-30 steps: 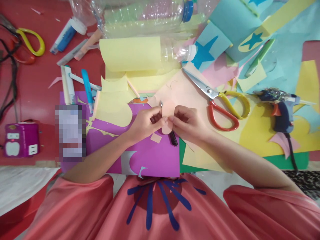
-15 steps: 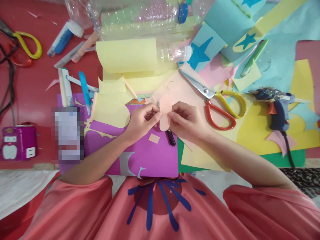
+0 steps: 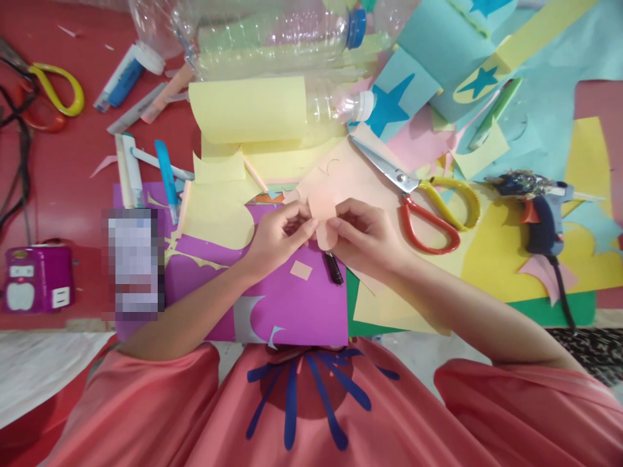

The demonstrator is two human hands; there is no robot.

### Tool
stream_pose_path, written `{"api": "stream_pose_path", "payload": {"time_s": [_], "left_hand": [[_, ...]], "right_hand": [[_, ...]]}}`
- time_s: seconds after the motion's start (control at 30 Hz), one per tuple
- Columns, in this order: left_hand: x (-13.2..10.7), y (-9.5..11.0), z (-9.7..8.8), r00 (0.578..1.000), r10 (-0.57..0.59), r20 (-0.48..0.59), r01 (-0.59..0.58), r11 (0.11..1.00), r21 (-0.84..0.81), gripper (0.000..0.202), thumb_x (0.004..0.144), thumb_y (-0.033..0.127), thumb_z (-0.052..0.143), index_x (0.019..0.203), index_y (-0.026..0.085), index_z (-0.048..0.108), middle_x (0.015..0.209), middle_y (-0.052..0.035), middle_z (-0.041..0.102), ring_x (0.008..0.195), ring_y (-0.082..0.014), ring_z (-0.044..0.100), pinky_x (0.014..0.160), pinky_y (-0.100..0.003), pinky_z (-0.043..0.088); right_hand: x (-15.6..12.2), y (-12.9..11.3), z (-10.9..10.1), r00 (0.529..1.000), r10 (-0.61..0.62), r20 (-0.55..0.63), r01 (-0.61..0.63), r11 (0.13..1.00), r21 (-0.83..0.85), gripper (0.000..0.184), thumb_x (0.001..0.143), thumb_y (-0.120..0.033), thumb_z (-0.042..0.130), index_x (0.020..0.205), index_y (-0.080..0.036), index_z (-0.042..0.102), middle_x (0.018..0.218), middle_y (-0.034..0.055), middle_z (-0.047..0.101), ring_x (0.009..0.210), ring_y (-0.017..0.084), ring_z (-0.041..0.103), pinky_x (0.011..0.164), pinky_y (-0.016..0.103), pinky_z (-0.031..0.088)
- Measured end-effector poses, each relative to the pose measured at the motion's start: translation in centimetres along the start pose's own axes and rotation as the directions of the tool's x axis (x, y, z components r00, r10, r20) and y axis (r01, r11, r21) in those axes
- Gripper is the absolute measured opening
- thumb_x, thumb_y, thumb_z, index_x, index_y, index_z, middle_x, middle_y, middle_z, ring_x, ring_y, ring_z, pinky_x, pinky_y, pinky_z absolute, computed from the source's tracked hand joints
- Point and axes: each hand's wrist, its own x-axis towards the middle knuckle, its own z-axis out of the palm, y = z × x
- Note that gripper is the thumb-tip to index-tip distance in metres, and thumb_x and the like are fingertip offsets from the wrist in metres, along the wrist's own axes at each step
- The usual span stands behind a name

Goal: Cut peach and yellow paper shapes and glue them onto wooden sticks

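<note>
A peach paper cutout [image 3: 324,211] with rounded ends is held between both hands over the purple sheet [image 3: 302,318]. My left hand [image 3: 287,233] pinches its left edge between thumb and fingers. On the opposite edge, my right hand [image 3: 365,233] grips it the same way. Just below the cutout lies a black pen [image 3: 333,268], partly hidden by the hands. A small peach paper square [image 3: 301,270] rests on the purple sheet to its left. Scissors [image 3: 409,188] with red and yellow handles lie open beyond my right hand.
A glue gun [image 3: 542,207] lies at the right on yellow paper. Behind the hands is a plastic bottle [image 3: 326,107] wrapped in yellow paper. A pixelated phone-like object [image 3: 134,259] and a purple box [image 3: 36,279] are on the left. Pens, paper scraps and more scissors [image 3: 58,91] are scattered around.
The cutout's upper end has tilted or bent and looks shorter now, its lower end shifting slightly right. Both hands keep their hold in nearly the same place.
</note>
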Motion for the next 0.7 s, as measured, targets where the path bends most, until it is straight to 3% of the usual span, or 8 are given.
{"api": "stream_pose_path", "payload": {"time_s": [0.17,0.27,0.43,0.53,0.7], "left_hand": [[-0.30,-0.11,-0.01,0.998,-0.049,0.048,0.037,0.972,0.231,0.030,0.084,0.045,0.062,0.080,0.015,0.063,0.064,-0.0019,0.066,0.057,-0.0123,0.061,0.054,-0.023,0.049],[-0.35,-0.19,0.03,0.998,-0.045,0.054,0.025,0.949,0.313,0.029,0.085,0.042,0.060,0.079,0.014,0.065,0.066,-0.0036,0.069,0.058,-0.0140,0.063,0.055,-0.024,0.049],[-0.42,-0.12,0.08,0.999,0.011,0.051,-0.027,0.948,0.316,0.026,0.084,0.040,0.062,0.076,0.015,0.065,0.063,-0.0022,0.068,0.057,-0.0131,0.062,0.053,-0.023,0.047],[-0.46,0.01,0.06,0.999,0.029,0.023,-0.033,0.974,0.225,0.027,0.086,0.043,0.060,0.083,0.016,0.063,0.063,-0.0004,0.065,0.055,-0.0112,0.060,0.052,-0.022,0.047],[-0.32,-0.29,-0.06,0.981,0.119,-0.155,-0.115,0.993,0.031,0.030,0.088,0.044,0.056,0.108,0.021,0.054,0.094,-0.0030,0.069,0.064,-0.0083,0.065,0.054,-0.019,0.049]], "right_hand": [[-0.07,-0.04,-0.09,1.000,0.022,0.021,-0.024,0.990,0.140,0.019,0.086,-0.036,0.064,0.081,-0.018,0.060,0.070,-0.0012,0.062,0.063,0.009,0.055,0.057,0.025,0.040],[-0.13,-0.19,-0.07,1.000,0.027,-0.010,-0.026,0.995,0.100,0.017,0.084,-0.034,0.064,0.081,-0.018,0.060,0.072,-0.0002,0.064,0.064,0.010,0.056,0.058,0.025,0.041],[-0.15,-0.28,-0.16,1.000,0.026,-0.011,-0.026,1.000,0.013,0.016,0.082,-0.033,0.064,0.079,-0.018,0.060,0.073,0.0000,0.064,0.065,0.011,0.055,0.058,0.025,0.040],[-0.10,-0.04,-0.34,0.998,0.014,-0.058,-0.013,1.000,0.024,0.019,0.081,-0.036,0.065,0.077,-0.018,0.059,0.068,-0.0016,0.059,0.062,0.010,0.051,0.056,0.025,0.036],[0.19,0.21,-0.66,0.990,0.015,-0.140,-0.006,0.998,0.065,0.020,0.079,-0.037,0.067,0.076,-0.019,0.058,0.067,-0.0024,0.053,0.064,0.010,0.047,0.056,0.025,0.033]]}}
